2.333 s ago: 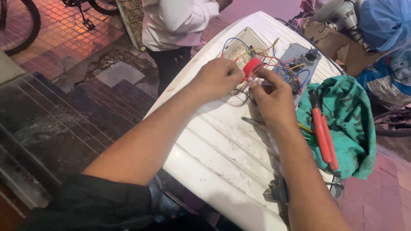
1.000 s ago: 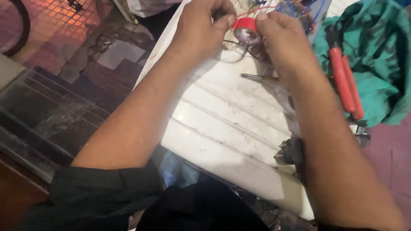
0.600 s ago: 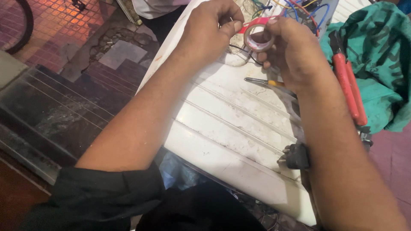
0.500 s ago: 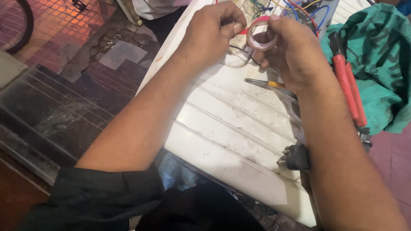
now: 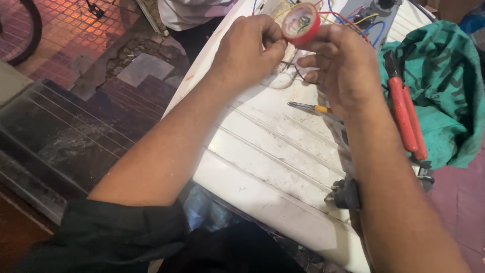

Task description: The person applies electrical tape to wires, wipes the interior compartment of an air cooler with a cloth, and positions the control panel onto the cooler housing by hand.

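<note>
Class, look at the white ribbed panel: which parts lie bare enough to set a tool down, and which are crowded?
Bare: the white ribbed panel between the two forearms, below the small screwdriver. Crowded: the far end with coloured wires, and the right edge with red-handled pliers.

A white ribbed panel (image 5: 273, 167) carries the clutter. Near its right edge lies a crumpled green cloth (image 5: 444, 81), with red-handled pliers (image 5: 406, 119) resting on it. Toward the middle sits a small screwdriver (image 5: 309, 107) — yellow collar, metal shaft. A black plug (image 5: 346, 194) lies near the lower right edge. At the far end — a tangle of coloured wires (image 5: 353, 20). Beyond the far left corner stands another person (image 5: 189, 12) in a white shirt.
</note>
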